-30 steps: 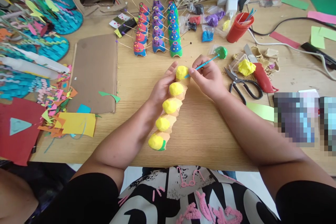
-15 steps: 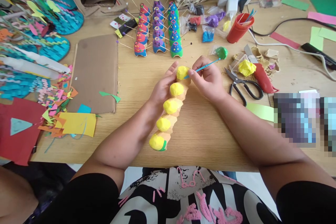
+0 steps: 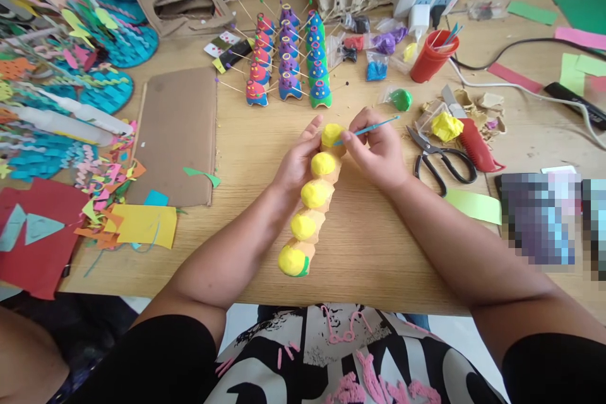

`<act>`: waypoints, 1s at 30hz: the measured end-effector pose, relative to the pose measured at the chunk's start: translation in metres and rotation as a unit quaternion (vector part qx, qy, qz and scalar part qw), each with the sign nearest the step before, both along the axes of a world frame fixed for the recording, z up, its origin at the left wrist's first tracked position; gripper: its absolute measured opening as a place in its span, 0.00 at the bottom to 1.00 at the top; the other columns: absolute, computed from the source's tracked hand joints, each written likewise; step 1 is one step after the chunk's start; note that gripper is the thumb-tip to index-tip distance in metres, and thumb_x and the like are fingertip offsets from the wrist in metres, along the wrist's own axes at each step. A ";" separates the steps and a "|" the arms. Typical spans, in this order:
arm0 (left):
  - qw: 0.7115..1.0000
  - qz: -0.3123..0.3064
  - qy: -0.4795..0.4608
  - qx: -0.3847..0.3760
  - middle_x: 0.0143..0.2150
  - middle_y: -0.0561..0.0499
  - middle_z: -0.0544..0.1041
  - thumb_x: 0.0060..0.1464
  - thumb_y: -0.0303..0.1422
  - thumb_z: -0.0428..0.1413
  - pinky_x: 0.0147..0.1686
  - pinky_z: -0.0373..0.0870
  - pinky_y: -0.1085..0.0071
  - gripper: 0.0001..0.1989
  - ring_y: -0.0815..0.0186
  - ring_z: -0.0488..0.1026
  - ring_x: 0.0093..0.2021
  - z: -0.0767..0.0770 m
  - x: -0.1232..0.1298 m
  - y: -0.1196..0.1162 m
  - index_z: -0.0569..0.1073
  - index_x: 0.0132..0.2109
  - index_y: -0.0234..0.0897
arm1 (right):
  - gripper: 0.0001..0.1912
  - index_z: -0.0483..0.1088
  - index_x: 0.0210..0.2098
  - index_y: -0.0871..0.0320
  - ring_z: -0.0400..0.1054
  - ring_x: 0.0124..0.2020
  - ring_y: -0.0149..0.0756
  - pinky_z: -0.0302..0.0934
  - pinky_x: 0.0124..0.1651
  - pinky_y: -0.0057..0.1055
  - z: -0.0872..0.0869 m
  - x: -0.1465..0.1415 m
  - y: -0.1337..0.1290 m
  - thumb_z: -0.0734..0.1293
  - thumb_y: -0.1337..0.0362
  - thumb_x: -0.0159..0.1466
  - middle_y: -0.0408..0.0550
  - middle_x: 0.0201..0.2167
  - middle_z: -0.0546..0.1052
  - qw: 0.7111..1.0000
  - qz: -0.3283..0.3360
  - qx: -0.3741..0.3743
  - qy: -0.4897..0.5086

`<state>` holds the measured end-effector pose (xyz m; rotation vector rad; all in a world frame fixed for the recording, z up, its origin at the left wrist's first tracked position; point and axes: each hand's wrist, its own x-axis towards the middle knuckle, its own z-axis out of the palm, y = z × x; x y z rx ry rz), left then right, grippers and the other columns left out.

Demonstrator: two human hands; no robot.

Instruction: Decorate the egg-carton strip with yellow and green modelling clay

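Shift against the earlier frame is small: our view slides a little, the near end of the egg-carton strip (image 3: 324, 201) swings slightly rightward, and the rear end of the blue tool (image 3: 372, 129) sits lower, farther from the green clay (image 3: 401, 100). We hold the strip over the tabletop (image 3: 374, 246), between our forearms; whether its near end touches down we cannot tell. Our left hand (image 3: 296, 163) closes at the far cup's side; our right hand (image 3: 379, 153) pinches the tool in narrowed fingers, its tip at that cup. We judge the strip light, fairly stiff lengthwise but crushable, its yellow caps (image 3: 314, 193) probably soft and easily dented; bare cardboard sides seem the better grip. Long axis: far end slightly right, near end, with its green patch (image 3: 304, 266), toward us; domes face up and somewhat left.
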<state>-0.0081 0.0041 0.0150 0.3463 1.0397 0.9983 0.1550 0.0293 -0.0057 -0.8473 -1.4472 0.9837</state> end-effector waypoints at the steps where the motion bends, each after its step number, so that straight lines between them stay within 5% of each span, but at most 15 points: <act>1: 1.000 -0.003 0.005 0.000 0.46 0.52 0.88 0.67 0.45 0.62 0.36 0.79 0.64 0.32 0.53 0.87 0.45 0.002 -0.001 -0.001 0.66 0.74 0.68 | 0.23 0.68 0.32 0.51 0.58 0.30 0.32 0.59 0.35 0.35 -0.001 0.000 0.002 0.78 0.43 0.64 0.40 0.28 0.64 0.999 0.002 -0.022 0.038; 7: 0.999 -0.022 0.020 0.017 0.39 0.51 0.86 0.66 0.44 0.63 0.33 0.76 0.66 0.30 0.56 0.85 0.37 0.005 -0.005 -0.006 0.71 0.73 0.63 | 0.26 0.65 0.32 0.52 0.53 0.25 0.27 0.48 0.29 0.29 -0.004 0.004 0.010 0.80 0.43 0.60 0.35 0.24 0.61 0.977 0.071 -0.139 0.146; 17: 0.999 -0.035 0.013 0.004 0.42 0.49 0.87 0.67 0.46 0.61 0.30 0.76 0.67 0.28 0.56 0.85 0.36 0.005 -0.005 -0.007 0.71 0.72 0.63 | 0.28 0.68 0.32 0.53 0.58 0.29 0.27 0.58 0.35 0.29 -0.003 0.004 0.010 0.81 0.39 0.57 0.36 0.26 0.66 0.987 0.059 -0.105 0.108; 30: 0.999 -0.041 0.011 0.010 0.42 0.49 0.87 0.67 0.45 0.61 0.30 0.75 0.67 0.29 0.58 0.84 0.35 0.001 -0.007 -0.002 0.71 0.72 0.63 | 0.32 0.68 0.31 0.53 0.59 0.29 0.29 0.57 0.32 0.29 0.003 0.005 0.008 0.81 0.34 0.54 0.38 0.27 0.66 0.992 0.078 -0.074 0.067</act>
